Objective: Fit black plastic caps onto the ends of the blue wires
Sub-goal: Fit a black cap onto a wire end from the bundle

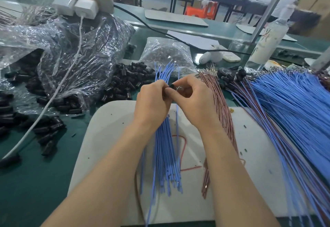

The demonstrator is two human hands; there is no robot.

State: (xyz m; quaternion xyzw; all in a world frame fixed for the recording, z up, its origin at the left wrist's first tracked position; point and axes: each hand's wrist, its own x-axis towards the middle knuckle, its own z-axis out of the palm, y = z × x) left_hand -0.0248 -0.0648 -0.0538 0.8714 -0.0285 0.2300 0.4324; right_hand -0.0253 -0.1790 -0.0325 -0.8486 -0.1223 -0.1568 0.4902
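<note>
Two hands meet over the middle of the desk (35, 182): the left hand (151, 100) grips a bundle of blue wires (164, 146) and pinches a black cap (172, 85), the right hand (194, 98) pinches one wire's end at it. A skewed push could buckle that end or drop the cap.

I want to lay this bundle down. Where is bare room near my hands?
The white mat is bare left of the left forearm, and between the pink wires and the blue fan. The green table near left is free. Caps and bags crowd the far left.
</note>
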